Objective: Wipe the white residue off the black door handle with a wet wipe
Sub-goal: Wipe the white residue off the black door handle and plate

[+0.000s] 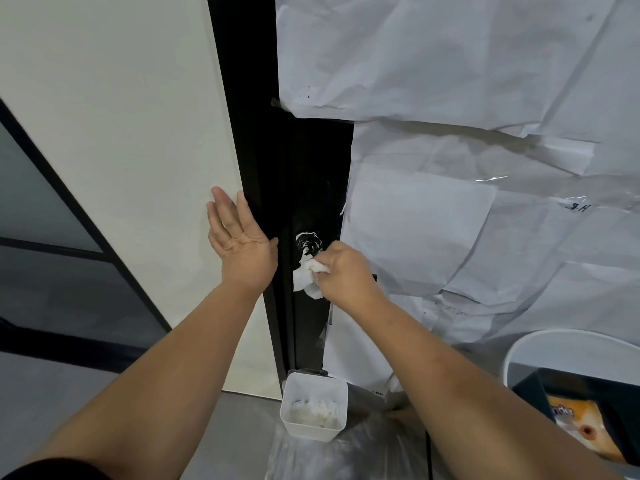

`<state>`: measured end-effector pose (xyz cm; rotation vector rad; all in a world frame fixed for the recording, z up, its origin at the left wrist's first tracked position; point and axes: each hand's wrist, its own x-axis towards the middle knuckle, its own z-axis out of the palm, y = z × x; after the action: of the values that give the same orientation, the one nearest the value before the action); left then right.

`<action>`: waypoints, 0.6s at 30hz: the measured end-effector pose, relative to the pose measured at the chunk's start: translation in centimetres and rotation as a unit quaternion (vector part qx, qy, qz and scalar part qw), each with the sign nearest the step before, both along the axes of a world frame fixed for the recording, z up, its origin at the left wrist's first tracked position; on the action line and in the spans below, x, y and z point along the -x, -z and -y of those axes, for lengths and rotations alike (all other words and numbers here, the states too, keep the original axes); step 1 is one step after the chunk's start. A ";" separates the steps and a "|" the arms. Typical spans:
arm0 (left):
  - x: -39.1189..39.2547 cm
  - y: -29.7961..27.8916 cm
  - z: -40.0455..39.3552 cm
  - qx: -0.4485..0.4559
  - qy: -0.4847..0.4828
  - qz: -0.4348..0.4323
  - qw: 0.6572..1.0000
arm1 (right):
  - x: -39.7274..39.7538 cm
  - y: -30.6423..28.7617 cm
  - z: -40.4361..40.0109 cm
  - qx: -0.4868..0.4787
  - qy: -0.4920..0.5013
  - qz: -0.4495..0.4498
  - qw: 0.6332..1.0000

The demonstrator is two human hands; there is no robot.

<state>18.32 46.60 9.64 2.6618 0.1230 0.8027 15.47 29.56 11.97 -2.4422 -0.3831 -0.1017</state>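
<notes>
Head view, frame centre: my right hand (341, 271) pinches the wipe (306, 277) below swirled residue (308, 244), mostly left; left hand (239, 242) spread flat.

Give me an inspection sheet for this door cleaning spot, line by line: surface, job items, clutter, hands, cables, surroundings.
Surface: black door strip, smeared with a swirl of white residue just above the wipe.
Job's things: crumpled white wet wipe, pressed on the black surface below the residue; the handle's shape cannot be told.
Clutter: small white plastic tub holding white wads, on the floor at the door's foot; white round bin with an orange packet inside, lower right.
Grippers: left hand flat and open against the cream wall panel; right hand closed on the wipe.
Cables: nothing seen.
Surroundings: creased white paper sheets taped over the door.
</notes>
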 end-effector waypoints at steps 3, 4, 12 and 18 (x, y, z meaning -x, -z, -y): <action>0.8 -0.5 -0.7 -0.014 -0.019 0.055 0.998 | 1.4 -2.0 1.5 -0.110 0.037 -0.066 0.991; 1.0 -0.7 -0.8 -0.025 -0.023 0.071 0.997 | 1.5 -2.2 1.8 -0.163 0.045 -0.103 0.980; 1.2 -2.1 -0.6 -0.037 0.087 0.075 0.993 | 1.2 -3.9 2.7 -0.310 0.049 -0.195 0.929; 1.8 -5.1 -1.0 0.192 0.268 -0.120 0.936 | 0.6 -4.5 1.8 -0.307 0.033 -0.193 0.931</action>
<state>16.57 47.60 14.76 2.2394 -0.3404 0.2424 14.83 27.80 16.51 -1.7960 -0.0693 0.2019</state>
